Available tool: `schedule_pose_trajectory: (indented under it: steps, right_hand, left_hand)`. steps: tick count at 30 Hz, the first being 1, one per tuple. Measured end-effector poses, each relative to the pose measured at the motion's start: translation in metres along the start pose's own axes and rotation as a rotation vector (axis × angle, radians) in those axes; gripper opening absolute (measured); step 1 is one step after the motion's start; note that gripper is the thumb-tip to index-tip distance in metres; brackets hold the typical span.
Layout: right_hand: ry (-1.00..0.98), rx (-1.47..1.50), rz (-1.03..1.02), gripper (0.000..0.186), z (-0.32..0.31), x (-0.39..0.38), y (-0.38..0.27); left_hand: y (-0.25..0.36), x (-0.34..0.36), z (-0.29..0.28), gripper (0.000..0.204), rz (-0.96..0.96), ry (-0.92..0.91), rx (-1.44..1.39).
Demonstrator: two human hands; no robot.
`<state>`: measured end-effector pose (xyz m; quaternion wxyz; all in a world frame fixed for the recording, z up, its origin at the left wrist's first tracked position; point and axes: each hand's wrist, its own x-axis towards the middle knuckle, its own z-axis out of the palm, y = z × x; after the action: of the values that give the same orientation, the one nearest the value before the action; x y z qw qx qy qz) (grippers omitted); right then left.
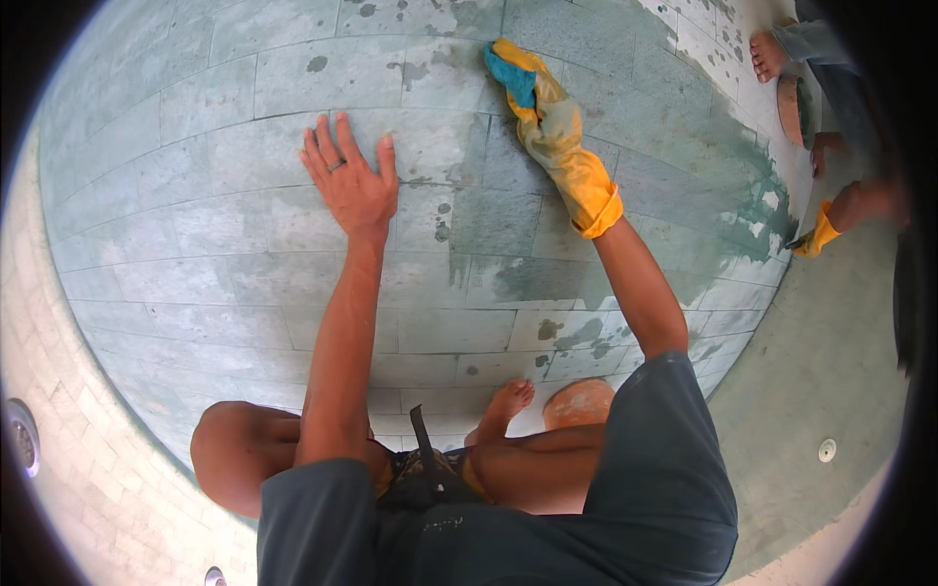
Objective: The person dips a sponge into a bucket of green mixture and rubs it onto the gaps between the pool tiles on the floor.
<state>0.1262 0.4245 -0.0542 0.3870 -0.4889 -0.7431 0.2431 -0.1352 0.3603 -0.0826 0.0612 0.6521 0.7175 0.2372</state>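
Observation:
My bare left hand (353, 182) rests flat on the grey-green stone tiles (327, 73), fingers spread, with a ring on one finger. Farther out and to the right, my right hand (552, 112) wears a yellow rubber glove. It grips a teal cloth (510, 74) against the tiles, beside a dark wet patch. The gloved fingers wrap partly over the cloth, so some of it is hidden.
A reddish round container (578, 403) stands by my bare foot (510, 399). At the right a co-worker's bare foot (768, 57), another round container (793, 109) and a yellow-gloved hand (819, 232) show. Round floor fittings, one a white disc (828, 450), sit near the edges.

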Motion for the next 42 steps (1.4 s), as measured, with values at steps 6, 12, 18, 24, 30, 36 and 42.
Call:
schedule_pose_trajectory:
  steps: [6, 12, 18, 24, 30, 36, 42]
  right_hand:
    - [-0.332, 0.069, -0.077, 0.055, 0.021, -0.059, -0.060]
    - [-0.676, 0.291, -0.087, 0.064, 0.024, -0.145, -0.095]
    - [-0.717, 0.795, 0.420, 0.047, -0.005, -0.177, -0.117]
    - [0.423, 0.573, 0.490, 0.046, -0.109, -0.073, -0.004]
    - [0.644, 0.057, 0.632, 0.051, -0.143, 0.025, 0.089]
    - [0.422, -0.158, 0.168, 0.043, -0.056, 0.049, 0.079]
    - [0.031, -0.094, -0.022, 0.044, 0.018, 0.014, -0.013]
  left_hand:
    - [-0.004, -0.003, -0.001, 0.062, 0.022, -0.004, 0.027]
    - [-0.001, 0.000, 0.000, 0.063, 0.022, -0.010, 0.019]
    - [-0.001, -0.003, 0.002, 0.060, 0.015, -0.025, 0.029]
    - [-0.006, -0.004, -0.001, 0.059, 0.001, -0.033, 0.056]
    - [0.001, 0.000, -0.001, 0.059, 0.004, -0.037, 0.042]
    - [0.001, -0.005, -0.003, 0.060, 0.025, -0.066, 0.037]
    - [-0.005, 0.000, -0.002, 0.060, 0.020, -0.050, 0.035]
